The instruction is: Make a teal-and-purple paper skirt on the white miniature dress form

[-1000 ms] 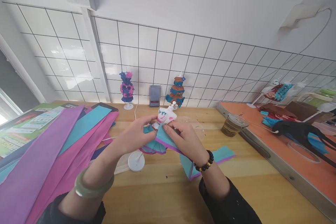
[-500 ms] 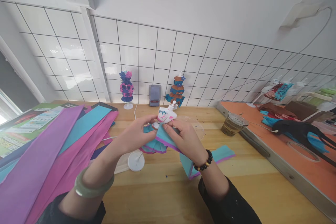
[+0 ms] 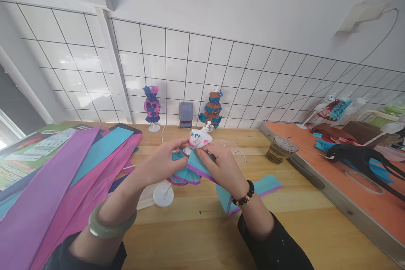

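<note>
The person's left grip [image 3: 164, 162] and right grip [image 3: 223, 166] are both bare. Around the left forearm sits a bangle [image 3: 109, 230], a smooth, thick, rounded band in pale grey-green, with a milky, stone-like look and a bright glint on one side. The right wrist wears a bead bracelet [image 3: 249, 193] of round, glossy black beads with a few gold ones among them. The left sleeve [image 3: 82, 251] and right sleeve [image 3: 274, 242] are black, with small jagged edges, and a few pale specks dot the right one
</note>
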Demonstrator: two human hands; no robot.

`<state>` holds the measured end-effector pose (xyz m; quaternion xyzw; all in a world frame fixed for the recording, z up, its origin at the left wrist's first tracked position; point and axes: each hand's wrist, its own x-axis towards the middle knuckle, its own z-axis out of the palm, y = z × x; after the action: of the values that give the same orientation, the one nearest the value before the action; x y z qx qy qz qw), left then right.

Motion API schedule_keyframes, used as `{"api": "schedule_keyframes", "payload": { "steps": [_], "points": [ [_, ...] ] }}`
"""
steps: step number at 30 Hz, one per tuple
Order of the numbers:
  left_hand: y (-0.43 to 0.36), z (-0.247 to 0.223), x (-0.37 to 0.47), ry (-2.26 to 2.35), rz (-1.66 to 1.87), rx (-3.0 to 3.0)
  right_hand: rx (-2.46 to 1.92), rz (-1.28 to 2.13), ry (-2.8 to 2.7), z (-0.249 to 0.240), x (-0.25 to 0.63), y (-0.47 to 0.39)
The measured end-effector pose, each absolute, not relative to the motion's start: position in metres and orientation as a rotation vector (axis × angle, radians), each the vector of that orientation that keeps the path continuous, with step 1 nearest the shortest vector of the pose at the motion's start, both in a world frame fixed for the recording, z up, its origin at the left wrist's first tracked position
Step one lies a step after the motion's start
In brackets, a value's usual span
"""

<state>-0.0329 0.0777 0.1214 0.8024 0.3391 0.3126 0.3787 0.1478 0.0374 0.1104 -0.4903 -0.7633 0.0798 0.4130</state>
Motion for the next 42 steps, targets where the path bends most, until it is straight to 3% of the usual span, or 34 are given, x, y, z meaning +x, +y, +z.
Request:
{"api": "schedule_keyframes", "payload": {
  "steps": [42],
  "points": [
    [0.072, 0.121, -0.024, 1.159, 0.962, 2.257, -1.262, 0.107, -2.069, 0.118, 0.146, 0.026]
  ]
}}
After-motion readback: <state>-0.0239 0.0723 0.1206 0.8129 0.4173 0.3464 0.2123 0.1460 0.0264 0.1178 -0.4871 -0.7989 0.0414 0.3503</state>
